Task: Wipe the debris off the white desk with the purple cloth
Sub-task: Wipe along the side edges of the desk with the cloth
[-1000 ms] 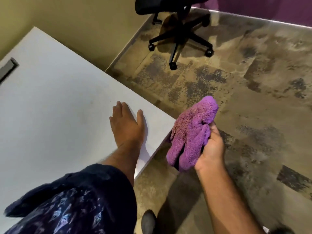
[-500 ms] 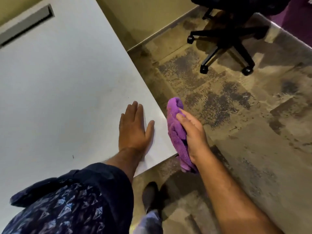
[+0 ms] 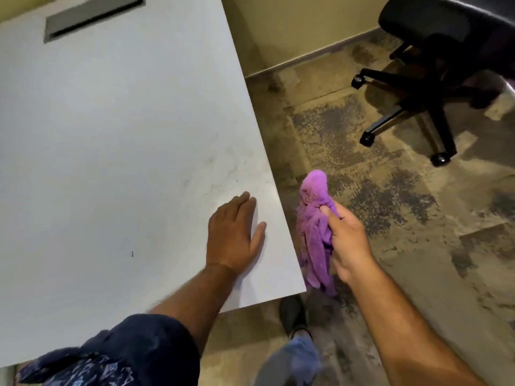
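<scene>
The white desk (image 3: 117,140) fills the left of the view, its near right corner by my legs. My left hand (image 3: 234,235) lies flat and palm down on the desk near that corner, fingers apart, holding nothing. My right hand (image 3: 345,243) is off the desk's right edge, over the floor, closed on the bunched purple cloth (image 3: 316,218), which hangs down beside the edge. Faint smudges and a few dark specks (image 3: 132,254) mark the desk top near my left hand.
A grey rectangular slot (image 3: 92,15) is set into the desk's far side. A black wheeled office chair (image 3: 434,79) stands on the mottled floor at the upper right. The beige wall runs behind the desk. My shoe (image 3: 292,313) is below the corner.
The view has swung left, so the desk fills more of the frame. My right hand has turned the cloth and brought it close to the desk's right edge. My left hand stays flat.
</scene>
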{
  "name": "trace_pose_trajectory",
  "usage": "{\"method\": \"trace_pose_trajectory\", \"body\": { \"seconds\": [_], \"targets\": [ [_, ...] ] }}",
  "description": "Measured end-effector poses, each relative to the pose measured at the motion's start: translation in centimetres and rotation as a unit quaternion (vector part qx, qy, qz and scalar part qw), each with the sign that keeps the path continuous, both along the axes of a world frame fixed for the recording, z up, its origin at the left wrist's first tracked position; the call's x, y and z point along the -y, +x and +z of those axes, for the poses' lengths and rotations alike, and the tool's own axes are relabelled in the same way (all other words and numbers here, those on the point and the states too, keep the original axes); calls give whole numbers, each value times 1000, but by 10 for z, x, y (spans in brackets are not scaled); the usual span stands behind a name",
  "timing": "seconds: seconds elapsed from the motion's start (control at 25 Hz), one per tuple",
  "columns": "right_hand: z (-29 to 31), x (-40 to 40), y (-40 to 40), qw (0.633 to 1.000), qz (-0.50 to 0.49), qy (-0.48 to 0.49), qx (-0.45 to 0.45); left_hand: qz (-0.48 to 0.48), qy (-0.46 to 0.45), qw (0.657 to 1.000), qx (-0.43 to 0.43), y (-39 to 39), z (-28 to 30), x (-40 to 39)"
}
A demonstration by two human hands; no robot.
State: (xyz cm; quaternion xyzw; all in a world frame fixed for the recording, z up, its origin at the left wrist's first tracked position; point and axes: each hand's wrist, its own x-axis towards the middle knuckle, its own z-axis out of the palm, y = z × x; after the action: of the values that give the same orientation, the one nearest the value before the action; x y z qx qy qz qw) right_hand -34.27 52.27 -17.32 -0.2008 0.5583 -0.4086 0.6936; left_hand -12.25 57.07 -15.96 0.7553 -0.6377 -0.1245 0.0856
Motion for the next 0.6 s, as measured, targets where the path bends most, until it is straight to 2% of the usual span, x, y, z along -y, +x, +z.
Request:
{"method": "trace_pose_trajectory", "body": {
  "seconds": [0.08, 0.2, 0.32, 0.6],
  "targets": [
    [0, 15, -11, 1000, 5, -25, 4, 49, -42, 998, -11, 5, 7, 40],
    [-11, 34, -20, 998, 9, -42, 36, 50, -38, 998, 21, -1, 1, 76],
    [-34, 52, -22, 996, 18, -40, 72, 67, -23, 996, 50, -6, -20, 80],
    [-79, 86, -26, 986, 86, -34, 142, 131, -17, 990, 48, -13, -20, 79]
  ]
}}
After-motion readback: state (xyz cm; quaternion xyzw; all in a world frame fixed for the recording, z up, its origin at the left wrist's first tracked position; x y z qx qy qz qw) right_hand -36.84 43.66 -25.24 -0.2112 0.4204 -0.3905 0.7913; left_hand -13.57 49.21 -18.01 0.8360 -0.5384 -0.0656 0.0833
